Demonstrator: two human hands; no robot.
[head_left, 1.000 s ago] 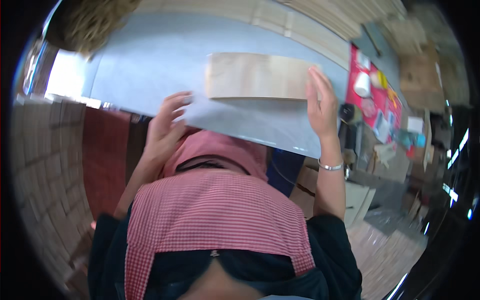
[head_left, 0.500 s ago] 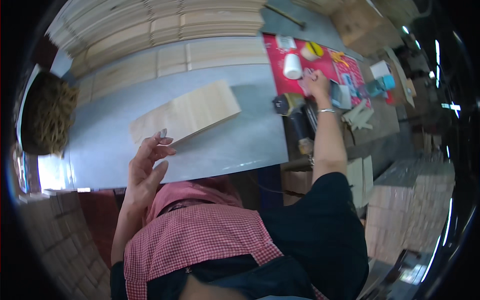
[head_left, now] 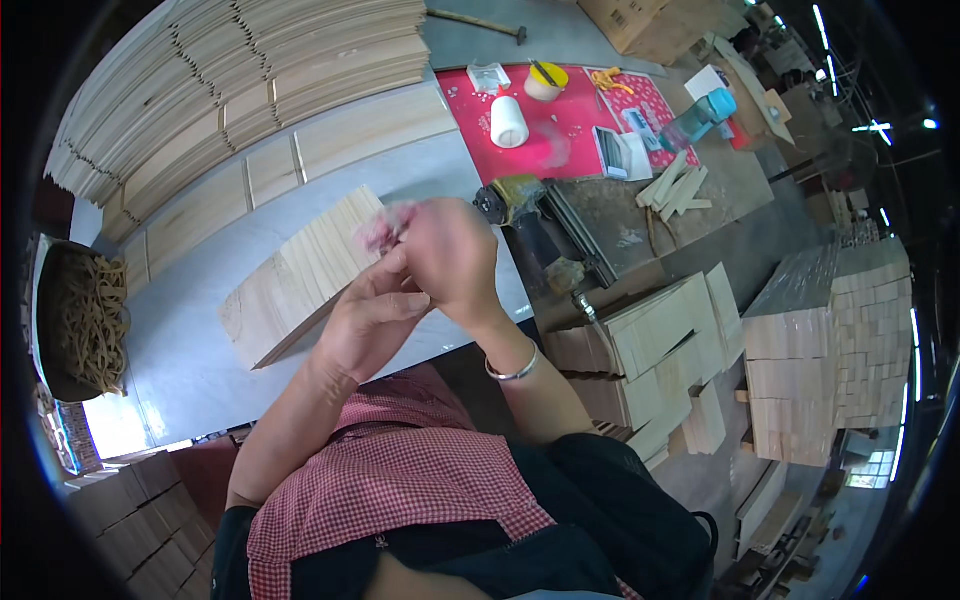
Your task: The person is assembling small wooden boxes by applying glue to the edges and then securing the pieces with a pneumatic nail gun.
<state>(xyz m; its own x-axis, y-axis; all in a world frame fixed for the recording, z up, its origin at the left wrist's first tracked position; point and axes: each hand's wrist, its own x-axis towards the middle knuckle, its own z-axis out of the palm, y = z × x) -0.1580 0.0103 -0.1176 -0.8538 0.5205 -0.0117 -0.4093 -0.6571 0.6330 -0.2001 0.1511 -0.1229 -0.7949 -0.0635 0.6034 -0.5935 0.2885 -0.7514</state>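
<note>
My right hand (head_left: 450,255), blurred by motion, is closed on a crumpled pinkish cloth (head_left: 384,230). It is over the near right end of a pale wooden block (head_left: 300,275) lying aslant on the grey-white tabletop (head_left: 180,335). Right beside it is my left hand (head_left: 370,325), with thumb and forefinger bent toward the right hand. The other left fingers are hidden, so I cannot tell whether it grips anything. The block's long side edge faces me.
Stacked wooden boards (head_left: 270,70) line the far left, beside a basin of rubber-band-like strips (head_left: 95,320). On a red mat (head_left: 470,90) are a white bottle (head_left: 508,122), a yellow-lidded tub (head_left: 545,82) and a phone (head_left: 610,152). A nail gun (head_left: 540,225) lies right of the block.
My right hand has come back from the red mat with the pinkish cloth to the block. My left hand has moved right to meet it. The view has shifted, and the block lies at a steeper slant.
</note>
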